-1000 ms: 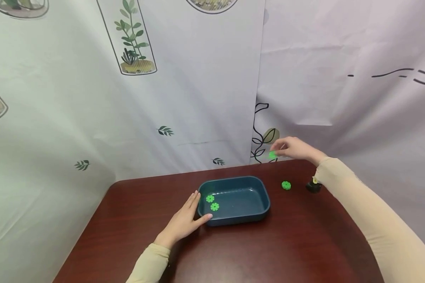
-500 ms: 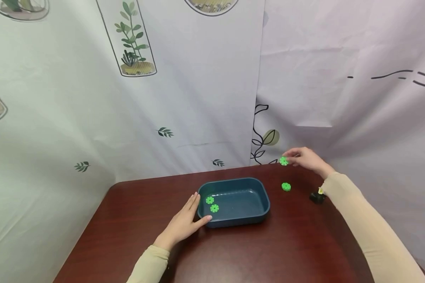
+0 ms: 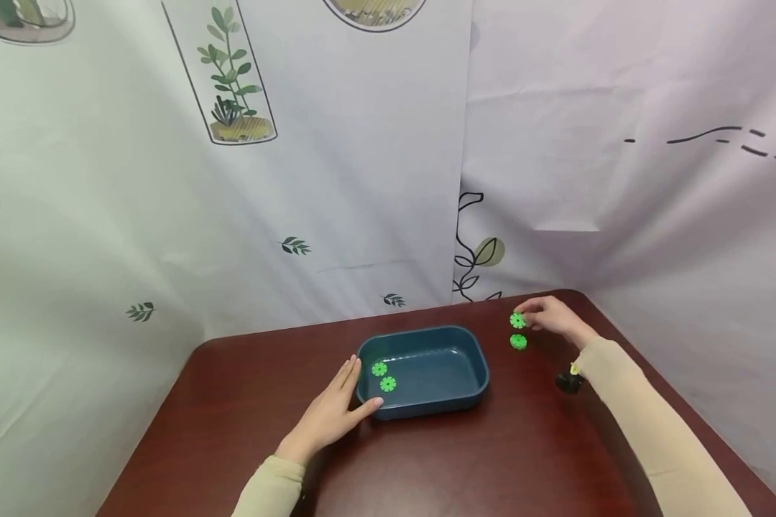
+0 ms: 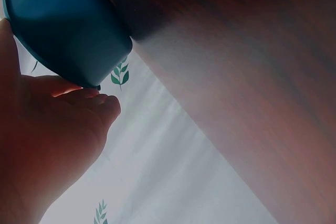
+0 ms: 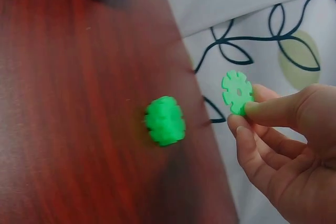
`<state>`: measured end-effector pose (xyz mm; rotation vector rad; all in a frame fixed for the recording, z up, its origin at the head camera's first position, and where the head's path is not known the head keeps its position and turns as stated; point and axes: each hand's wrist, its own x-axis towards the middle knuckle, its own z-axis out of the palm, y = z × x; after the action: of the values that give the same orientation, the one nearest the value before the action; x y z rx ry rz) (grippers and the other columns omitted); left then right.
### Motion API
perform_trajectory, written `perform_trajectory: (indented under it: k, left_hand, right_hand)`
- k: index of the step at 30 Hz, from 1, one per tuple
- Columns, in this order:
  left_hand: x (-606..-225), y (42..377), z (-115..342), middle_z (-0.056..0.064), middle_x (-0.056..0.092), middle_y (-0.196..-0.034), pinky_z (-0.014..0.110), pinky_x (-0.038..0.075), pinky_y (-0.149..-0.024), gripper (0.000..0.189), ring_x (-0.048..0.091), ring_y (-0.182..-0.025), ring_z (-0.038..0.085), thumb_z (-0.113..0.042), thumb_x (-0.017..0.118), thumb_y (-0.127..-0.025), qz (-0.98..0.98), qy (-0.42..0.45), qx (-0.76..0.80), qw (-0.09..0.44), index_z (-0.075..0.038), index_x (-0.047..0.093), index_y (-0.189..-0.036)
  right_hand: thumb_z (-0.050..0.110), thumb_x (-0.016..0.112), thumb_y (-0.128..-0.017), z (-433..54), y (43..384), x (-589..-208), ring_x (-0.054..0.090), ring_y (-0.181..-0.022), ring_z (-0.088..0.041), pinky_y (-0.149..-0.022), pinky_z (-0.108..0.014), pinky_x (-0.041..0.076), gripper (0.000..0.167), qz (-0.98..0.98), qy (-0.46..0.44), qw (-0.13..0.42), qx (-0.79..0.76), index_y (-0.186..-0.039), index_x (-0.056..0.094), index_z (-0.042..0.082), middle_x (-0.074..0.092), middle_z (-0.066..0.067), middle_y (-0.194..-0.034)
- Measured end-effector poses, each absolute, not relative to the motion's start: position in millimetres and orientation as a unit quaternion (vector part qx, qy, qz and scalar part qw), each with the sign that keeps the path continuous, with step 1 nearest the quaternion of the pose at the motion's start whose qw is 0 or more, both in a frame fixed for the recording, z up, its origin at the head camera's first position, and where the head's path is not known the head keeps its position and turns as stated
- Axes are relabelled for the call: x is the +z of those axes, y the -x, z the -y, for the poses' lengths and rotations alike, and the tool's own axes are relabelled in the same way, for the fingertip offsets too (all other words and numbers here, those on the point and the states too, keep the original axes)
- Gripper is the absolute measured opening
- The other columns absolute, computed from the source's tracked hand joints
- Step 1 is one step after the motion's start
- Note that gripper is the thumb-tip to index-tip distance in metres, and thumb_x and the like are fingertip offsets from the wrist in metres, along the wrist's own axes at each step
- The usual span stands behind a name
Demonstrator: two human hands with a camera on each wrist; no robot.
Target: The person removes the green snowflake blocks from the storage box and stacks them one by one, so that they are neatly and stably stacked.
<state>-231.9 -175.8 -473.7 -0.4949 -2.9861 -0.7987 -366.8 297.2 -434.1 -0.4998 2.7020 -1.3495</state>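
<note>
My right hand (image 3: 552,317) pinches a green notched plastic disc (image 5: 238,91) between thumb and fingers, off the table near its back right edge. A small pile of the same green discs (image 5: 165,121) lies on the wood just in front of it. Left of that stands a dark blue rectangular tray (image 3: 422,410). Two green discs, one farther back (image 3: 379,369) and one nearer (image 3: 388,384), lie flat at its left end. My left hand (image 3: 328,416) rests against the tray's left end, fingers extended along the outside and thumb at the near rim.
The dark red-brown table (image 3: 465,467) has its back edge close to a white printed curtain (image 3: 362,179). A small black object with a yellow-and-white piece (image 3: 570,379) shows at the right wrist, by the sleeve.
My right hand has come down and to the right with the green disc, from beyond the table's back edge to just behind the pile. The left hand keeps its place on the tray.
</note>
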Motion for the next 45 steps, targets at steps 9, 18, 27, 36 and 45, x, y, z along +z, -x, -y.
perform_trajectory:
  k: [9,18,27,36,45]
  left_hand:
    - [-475,231,176,0.007,0.016,-0.168,0.052,0.033,-0.115,0.103,0.016,-0.153,0.024,-0.078,0.050,-0.089,0.954,0.160,-0.252,0.005,-0.009,0.022,-0.161]
    - [-473,231,177,0.009,0.017,-0.168,0.053,0.033,-0.114,0.103,0.017,-0.153,0.027,-0.077,0.051,-0.089,0.954,0.165,-0.251,0.011,-0.009,0.023,-0.161]
    - [-473,230,177,0.004,0.014,-0.168,0.052,0.032,-0.115,0.102,0.016,-0.153,0.024,-0.077,0.050,-0.090,0.955,0.163,-0.246,0.007,-0.010,0.022,-0.161]
    - [-474,231,176,0.007,0.015,-0.168,0.052,0.033,-0.115,0.103,0.016,-0.153,0.026,-0.077,0.049,-0.089,0.956,0.160,-0.247,0.006,-0.009,0.022,-0.161]
    - [-472,230,176,0.007,0.015,-0.168,0.052,0.032,-0.115,0.102,0.016,-0.153,0.025,-0.077,0.050,-0.090,0.956,0.159,-0.245,0.004,-0.009,0.022,-0.161]
  right_hand:
    - [0.001,0.056,-0.098,-294,368,-448,0.067,-0.088,-0.027,-0.077,-0.040,0.058,0.024,-0.896,0.164,0.052,-0.409,-0.116,0.068,-0.011,0.069,-0.022,-0.107]
    - [-0.003,0.057,-0.095,-293,371,-459,0.064,-0.085,-0.022,-0.071,-0.034,0.055,0.023,-0.903,0.161,0.061,-0.393,-0.113,0.069,-0.011,0.070,-0.017,-0.098]
    - [-0.001,0.058,-0.095,-294,373,-462,0.062,-0.082,-0.019,-0.069,-0.034,0.054,0.024,-0.907,0.156,0.067,-0.385,-0.113,0.070,-0.010,0.071,-0.016,-0.098]
    - [0.000,0.060,-0.094,-294,372,-460,0.060,-0.080,-0.019,-0.068,-0.034,0.053,0.023,-0.906,0.172,0.068,-0.380,-0.113,0.071,-0.009,0.071,-0.016,-0.101]
    - [-0.002,0.057,-0.095,-297,371,-463,0.060,-0.083,-0.021,-0.070,-0.034,0.053,0.025,-0.905,0.178,0.074,-0.378,-0.115,0.070,-0.010,0.070,-0.017,-0.103]
